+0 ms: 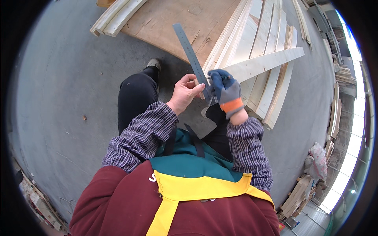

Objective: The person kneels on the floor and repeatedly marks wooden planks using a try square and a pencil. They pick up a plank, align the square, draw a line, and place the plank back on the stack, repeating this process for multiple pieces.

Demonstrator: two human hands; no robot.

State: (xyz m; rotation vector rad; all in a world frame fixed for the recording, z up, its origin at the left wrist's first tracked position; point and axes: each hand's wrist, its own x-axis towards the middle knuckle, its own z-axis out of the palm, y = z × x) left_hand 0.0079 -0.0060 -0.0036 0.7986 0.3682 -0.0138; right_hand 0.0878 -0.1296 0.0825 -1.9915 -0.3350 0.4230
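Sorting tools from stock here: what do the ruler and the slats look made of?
Ruler: likely steel, a thin grey matte blade with fine edge marks. Slats: pale bare wood, unfinished, with faint grain showing. Left hand and gloved right hand hold the ruler.

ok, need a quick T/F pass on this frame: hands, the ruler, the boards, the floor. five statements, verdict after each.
1. The right hand wears a blue glove with an orange cuff. True.
2. The left hand is gloved too. False: it is bare.
3. Both hands meet at the lower end of a metal ruler, beside a small wooden piece. True.
4. The ruler lies flat on the concrete floor. False: it is held up, slanting away over the plywood sheet.
5. The light wooden boards are stacked to the person's left. False: they lie ahead and to the right.
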